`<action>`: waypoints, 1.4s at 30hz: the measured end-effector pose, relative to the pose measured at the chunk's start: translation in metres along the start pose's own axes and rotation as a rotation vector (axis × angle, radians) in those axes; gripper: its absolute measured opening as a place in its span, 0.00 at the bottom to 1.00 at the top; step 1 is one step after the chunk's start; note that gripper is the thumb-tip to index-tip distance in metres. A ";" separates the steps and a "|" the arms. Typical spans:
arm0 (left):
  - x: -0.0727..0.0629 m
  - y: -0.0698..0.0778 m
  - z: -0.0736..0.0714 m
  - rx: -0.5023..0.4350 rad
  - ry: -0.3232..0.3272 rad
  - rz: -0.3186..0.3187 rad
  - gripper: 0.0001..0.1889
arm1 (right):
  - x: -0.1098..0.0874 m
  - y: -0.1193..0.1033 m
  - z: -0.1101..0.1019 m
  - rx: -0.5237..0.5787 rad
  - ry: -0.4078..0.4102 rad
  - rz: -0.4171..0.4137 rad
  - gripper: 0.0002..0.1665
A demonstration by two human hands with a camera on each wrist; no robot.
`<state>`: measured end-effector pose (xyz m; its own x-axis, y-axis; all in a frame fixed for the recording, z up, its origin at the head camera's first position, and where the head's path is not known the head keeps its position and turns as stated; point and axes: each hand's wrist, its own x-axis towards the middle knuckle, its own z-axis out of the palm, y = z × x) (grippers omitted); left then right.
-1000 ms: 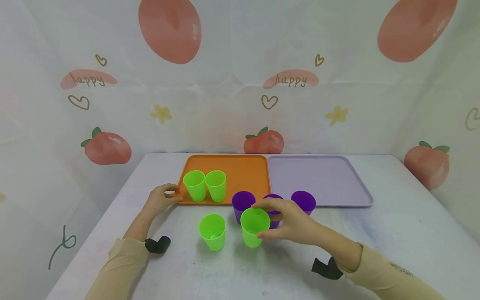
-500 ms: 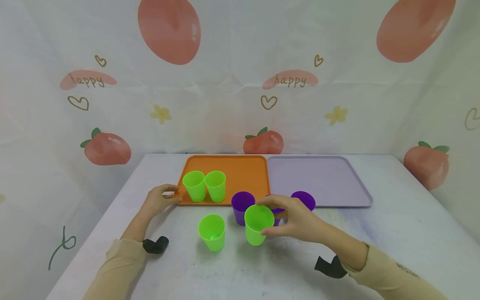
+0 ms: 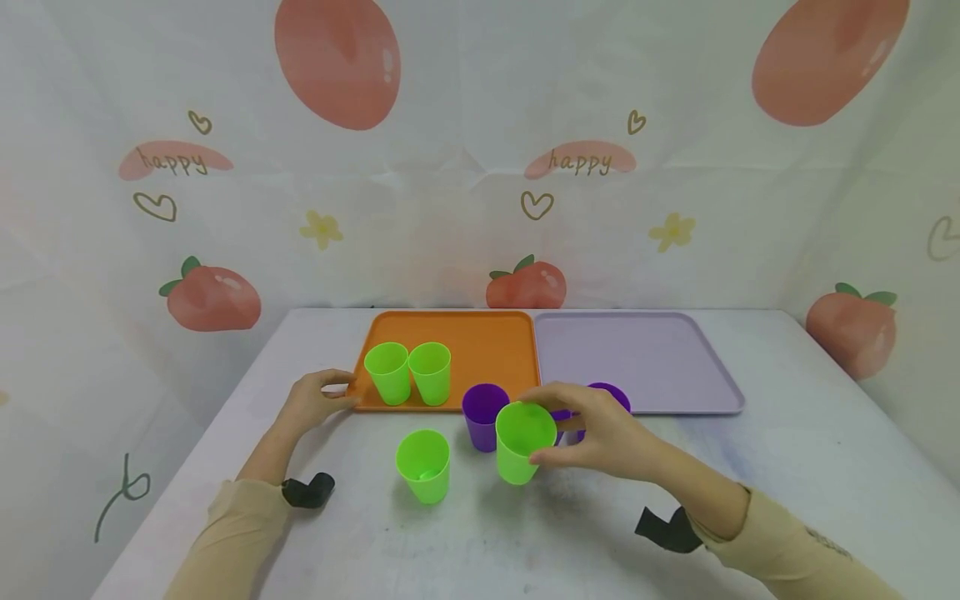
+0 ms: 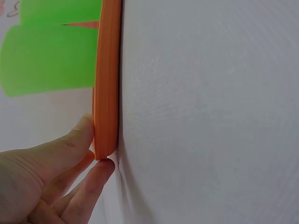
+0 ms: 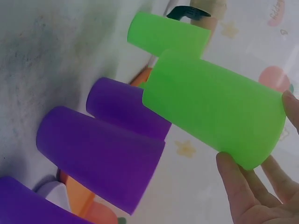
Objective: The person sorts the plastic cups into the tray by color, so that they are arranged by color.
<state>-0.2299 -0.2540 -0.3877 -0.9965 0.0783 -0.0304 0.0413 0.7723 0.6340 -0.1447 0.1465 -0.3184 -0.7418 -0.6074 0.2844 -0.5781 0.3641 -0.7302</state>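
1. A green cup (image 3: 521, 446) is held by the right hand (image 3: 592, 429), pinched at its rim end between thumb and fingers; its mouth is turned up and its base is raised off the table (image 3: 810, 433).
2. Well to the left of that grip, the near corner of an orange tray (image 3: 491, 350) is pinched by the left hand (image 3: 311, 402).
3. Two upright cups (image 3: 430, 375), also green, are set on the tray, just right of the left hand's grip.
4. A spare green cup (image 3: 423, 467) is stood left of the right hand's grip.
5. Three purple cups (image 3: 482, 423) are lined up just beyond the right hand, two partly hidden by it; a lilac tray (image 3: 630, 358) is placed farther beyond.
6. The held cup is judged thin plastic: light, smooth, slightly springy, hardly fragile. It is best gripped gently by opposite sides below the rim.
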 end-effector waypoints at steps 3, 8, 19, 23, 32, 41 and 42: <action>-0.001 0.000 -0.001 0.003 0.000 0.006 0.24 | 0.000 -0.002 -0.004 0.003 0.015 -0.018 0.33; -0.002 0.002 -0.002 0.000 -0.012 -0.009 0.24 | 0.002 -0.005 -0.011 -0.009 0.045 -0.052 0.32; -0.002 0.004 -0.002 -0.015 -0.016 -0.023 0.24 | 0.003 -0.009 -0.033 -0.066 0.094 -0.012 0.35; -0.002 0.003 -0.002 -0.017 -0.015 -0.024 0.25 | 0.004 -0.010 -0.040 -0.081 0.115 -0.012 0.35; -0.001 0.004 -0.002 0.000 -0.020 -0.027 0.25 | 0.009 -0.006 -0.052 -0.111 0.138 -0.004 0.32; -0.001 0.005 -0.002 0.000 -0.033 -0.042 0.25 | 0.015 0.000 -0.061 -0.159 0.159 0.052 0.32; -0.001 0.005 -0.002 -0.001 -0.033 -0.039 0.25 | 0.016 0.002 -0.062 -0.161 0.160 0.058 0.32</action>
<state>-0.2291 -0.2517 -0.3833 -0.9944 0.0683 -0.0806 0.0020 0.7748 0.6322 -0.1786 0.1813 -0.2764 -0.8126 -0.4670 0.3486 -0.5697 0.5108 -0.6438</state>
